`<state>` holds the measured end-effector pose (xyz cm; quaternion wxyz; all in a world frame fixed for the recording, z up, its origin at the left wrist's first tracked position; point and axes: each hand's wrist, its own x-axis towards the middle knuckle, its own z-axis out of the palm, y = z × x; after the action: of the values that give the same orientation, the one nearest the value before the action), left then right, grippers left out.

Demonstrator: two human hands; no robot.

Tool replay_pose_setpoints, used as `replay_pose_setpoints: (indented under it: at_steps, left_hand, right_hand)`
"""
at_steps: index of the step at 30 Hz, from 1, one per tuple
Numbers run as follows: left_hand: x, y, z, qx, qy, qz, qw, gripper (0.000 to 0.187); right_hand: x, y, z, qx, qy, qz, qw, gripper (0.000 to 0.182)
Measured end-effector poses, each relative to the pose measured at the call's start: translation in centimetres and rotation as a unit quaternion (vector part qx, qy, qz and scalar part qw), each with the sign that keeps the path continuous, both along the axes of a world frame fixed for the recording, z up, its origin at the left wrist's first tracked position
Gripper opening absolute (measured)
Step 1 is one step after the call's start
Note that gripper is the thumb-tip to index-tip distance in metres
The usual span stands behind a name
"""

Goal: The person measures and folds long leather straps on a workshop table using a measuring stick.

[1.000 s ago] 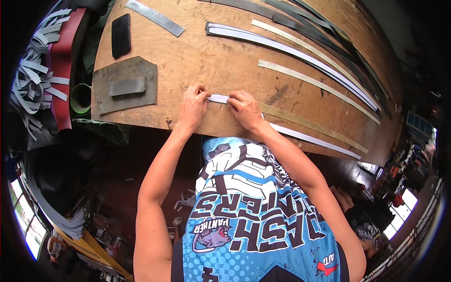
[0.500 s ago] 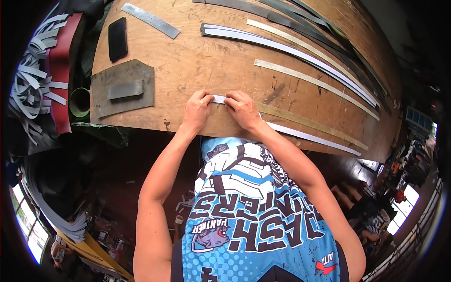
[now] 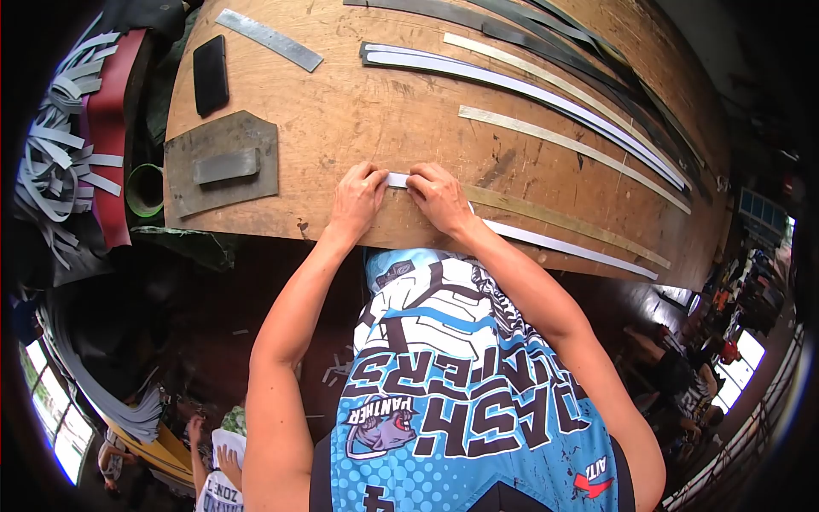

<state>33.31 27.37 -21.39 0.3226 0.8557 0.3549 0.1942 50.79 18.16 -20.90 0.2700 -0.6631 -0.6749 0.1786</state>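
Observation:
My left hand (image 3: 358, 196) is closed, fingertips pinching the end of a narrow white strip (image 3: 397, 180) at the table's near edge. Close beside it, my right hand (image 3: 439, 200) pinches the same strip, leaving a short piece showing between them. Past my right wrist a long white strip (image 3: 572, 250) runs along the edge; the forearm hides whether it is the same piece. A tan strip (image 3: 554, 218) lies on the wood just beyond it.
On the wooden table (image 3: 324, 119) lie a phone (image 3: 211, 75), a metal ruler (image 3: 269, 39) and a dark block (image 3: 226, 165) on a grey board (image 3: 256, 132). White strips (image 3: 512, 90) and black strips (image 3: 546, 43) stretch rightward. Another person's hands (image 3: 229, 465) show lower left.
Both hands keep nearly the same pinch and place on the strip. The view has shifted slightly. Another person with raised hands has come into sight at the lower left.

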Motion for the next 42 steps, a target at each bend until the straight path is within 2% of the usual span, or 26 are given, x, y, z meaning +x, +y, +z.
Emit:
replay_pose_setpoints:
  at_steps: [5, 7, 8, 10, 13, 17, 22, 24, 42]
  left_hand:
    - [0.1, -0.1, 0.1, 0.003, -0.001, 0.002, 1.000, 0.014]
    - [0.1, -0.1, 0.0, 0.002, -0.004, 0.003, 1.000, 0.014]
    - [0.1, -0.1, -0.1, 0.002, 0.000, 0.006, 1.000, 0.014]
    - [0.2, -0.1, -0.2, 0.001, 0.003, 0.008, 1.000, 0.014]
    - [0.2, -0.1, -0.2, -0.001, 0.009, 0.005, 1.000, 0.012]
    - [0.3, -0.1, 0.0, -0.001, 0.016, 0.006, 1.000, 0.013]
    - [0.2, -0.1, -0.3, 0.015, 0.014, -0.006, 1.000, 0.013]
    - [0.3, -0.1, -0.3, 0.008, 0.019, 0.003, 1.000, 0.013]
    - [0.3, 0.1, 0.3, 0.014, 0.040, -0.016, 0.999, 0.015]
  right_hand:
    - [0.1, -0.4, 0.8, -0.011, -0.005, -0.018, 1.000, 0.018]
    - [0.5, -0.8, 1.9, -0.088, 0.063, -0.090, 0.990, 0.023]
    - [1.0, -1.1, 2.6, -0.089, 0.063, -0.090, 0.990, 0.023]
    - [2.5, -2.0, 3.8, -0.179, 0.127, -0.117, 0.968, 0.026]
    - [5.2, -3.9, 5.1, -0.211, 0.128, -0.121, 0.962, 0.027]
    - [6.7, -6.0, 6.2, -0.151, 0.069, -0.127, 0.978, 0.018]
    - [7.3, -7.3, 3.7, -0.096, 0.034, -0.107, 0.989, 0.015]
    - [7.4, -7.5, 3.1, -0.033, -0.035, -0.080, 0.996, 0.012]
    - [7.7, -7.9, 1.1, 0.021, -0.081, -0.063, 0.995, 0.012]
